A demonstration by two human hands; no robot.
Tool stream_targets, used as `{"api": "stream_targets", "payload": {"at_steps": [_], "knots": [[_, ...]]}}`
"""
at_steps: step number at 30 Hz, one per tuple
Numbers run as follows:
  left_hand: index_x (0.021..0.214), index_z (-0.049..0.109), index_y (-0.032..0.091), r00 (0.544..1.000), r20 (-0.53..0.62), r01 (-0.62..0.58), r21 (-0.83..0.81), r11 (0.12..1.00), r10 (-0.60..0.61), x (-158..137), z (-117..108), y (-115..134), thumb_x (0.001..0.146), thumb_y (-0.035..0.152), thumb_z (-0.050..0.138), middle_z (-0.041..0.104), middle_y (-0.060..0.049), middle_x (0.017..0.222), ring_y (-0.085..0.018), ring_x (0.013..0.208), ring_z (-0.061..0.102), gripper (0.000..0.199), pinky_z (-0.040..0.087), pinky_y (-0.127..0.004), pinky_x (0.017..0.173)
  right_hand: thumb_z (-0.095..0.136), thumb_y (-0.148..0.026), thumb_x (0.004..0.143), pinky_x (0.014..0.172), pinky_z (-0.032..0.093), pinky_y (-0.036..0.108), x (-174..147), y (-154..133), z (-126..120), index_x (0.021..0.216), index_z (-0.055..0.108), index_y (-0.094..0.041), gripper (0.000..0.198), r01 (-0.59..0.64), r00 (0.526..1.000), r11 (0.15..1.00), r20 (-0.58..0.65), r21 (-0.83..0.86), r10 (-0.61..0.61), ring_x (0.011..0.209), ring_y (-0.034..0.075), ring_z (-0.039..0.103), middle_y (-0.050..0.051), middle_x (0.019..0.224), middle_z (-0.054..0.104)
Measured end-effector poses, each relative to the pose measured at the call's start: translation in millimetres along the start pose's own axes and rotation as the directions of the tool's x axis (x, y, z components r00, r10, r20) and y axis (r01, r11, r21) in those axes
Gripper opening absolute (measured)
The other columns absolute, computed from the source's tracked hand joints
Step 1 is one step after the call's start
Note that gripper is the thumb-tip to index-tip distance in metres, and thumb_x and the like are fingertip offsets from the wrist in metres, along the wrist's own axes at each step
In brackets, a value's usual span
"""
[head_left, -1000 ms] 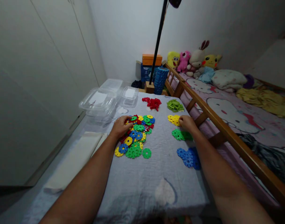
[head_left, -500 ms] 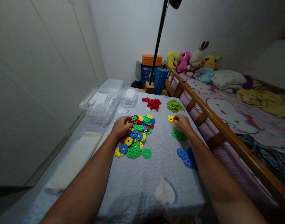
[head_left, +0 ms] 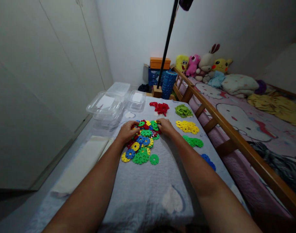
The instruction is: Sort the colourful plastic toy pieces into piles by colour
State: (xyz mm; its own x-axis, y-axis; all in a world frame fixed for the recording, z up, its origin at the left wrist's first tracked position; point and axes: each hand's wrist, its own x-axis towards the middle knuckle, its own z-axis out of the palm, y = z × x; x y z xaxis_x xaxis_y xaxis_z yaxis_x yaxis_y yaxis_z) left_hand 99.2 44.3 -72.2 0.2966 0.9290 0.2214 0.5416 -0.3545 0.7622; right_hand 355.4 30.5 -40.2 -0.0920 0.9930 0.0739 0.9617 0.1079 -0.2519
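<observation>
A mixed pile of notched plastic discs (head_left: 141,157) in green, blue, yellow and red lies on the cloth-covered table. My left hand (head_left: 128,132) rests at the pile's left side, thumb and index finger apart, with no disc visibly gripped. At the pile's upper right edge, my right hand (head_left: 165,126) has its fingertips closed on a yellow disc (head_left: 158,122), mostly covered by the fingers. To the right are single-colour groups: red pieces (head_left: 159,108), light green pieces (head_left: 183,111), yellow discs (head_left: 187,127), green discs (head_left: 193,141) and blue discs (head_left: 208,161), partly behind my right forearm.
Clear plastic containers (head_left: 105,108) stand at the table's back left, and a folded white cloth (head_left: 83,165) lies in front of them. A wooden bed rail (head_left: 218,119) runs along the right. A black pole (head_left: 166,48) rises behind the table.
My right hand has moved left from the yellow group to the mixed pile, uncovering the yellow discs. My left hand stays at the pile. The view has shifted slightly.
</observation>
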Motion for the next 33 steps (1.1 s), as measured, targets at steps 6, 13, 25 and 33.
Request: {"api": "stream_targets", "payload": {"at_steps": [6,13,25,33], "knots": [[0.108,0.072,0.021,0.999,-0.006,-0.037,0.013,0.999,0.037,-0.4,-0.3,0.8,0.077,0.04,0.061,0.068,-0.009,0.126,-0.029,0.12,0.062,0.038,0.046,-0.045,0.111,0.049,-0.02,0.098,0.094,0.044,0.033,-9.4,-3.0,-0.4,0.115,0.077,-0.021,0.032,-0.009,1.0,0.997,-0.018,-0.083,0.008,0.11,0.026,0.063,0.012,0.12,0.074],[0.106,0.071,0.021,0.999,-0.003,-0.053,0.023,0.998,0.053,-2.9,-0.1,5.5,0.076,0.037,0.061,0.067,-0.009,0.132,-0.029,0.126,0.06,0.035,0.044,-0.045,0.113,0.048,-0.02,0.097,0.091,0.043,0.032,-14.3,3.7,-8.7,0.107,0.077,-0.018,0.03,-0.062,0.986,0.998,-0.159,-0.031,0.056,0.104,0.024,0.064,0.013,0.11,0.076],[0.106,0.072,0.022,1.0,-0.007,0.0,0.01,1.0,0.0,-3.6,0.6,9.1,0.075,0.037,0.063,0.073,-0.005,0.1,-0.024,0.095,0.064,0.035,0.052,-0.037,0.086,0.054,-0.016,0.084,0.077,0.045,0.026,-36.8,102.6,-49.4,0.088,0.076,-0.018,0.022,-0.342,0.9,0.925,-0.228,0.163,0.373,0.089,0.019,0.066,0.006,0.095,0.077],[0.116,0.07,0.022,1.0,0.007,0.004,0.045,0.999,-0.004,-3.5,-0.4,9.6,0.076,0.042,0.062,0.072,-0.006,0.101,-0.025,0.093,0.065,0.046,0.053,-0.037,0.084,0.055,-0.016,0.087,0.078,0.043,0.026,-44.6,104.5,-40.0,0.095,0.077,-0.02,0.023,-0.364,0.914,0.931,-0.204,-0.033,0.35,0.09,0.02,0.066,0.008,0.099,0.077]]}}
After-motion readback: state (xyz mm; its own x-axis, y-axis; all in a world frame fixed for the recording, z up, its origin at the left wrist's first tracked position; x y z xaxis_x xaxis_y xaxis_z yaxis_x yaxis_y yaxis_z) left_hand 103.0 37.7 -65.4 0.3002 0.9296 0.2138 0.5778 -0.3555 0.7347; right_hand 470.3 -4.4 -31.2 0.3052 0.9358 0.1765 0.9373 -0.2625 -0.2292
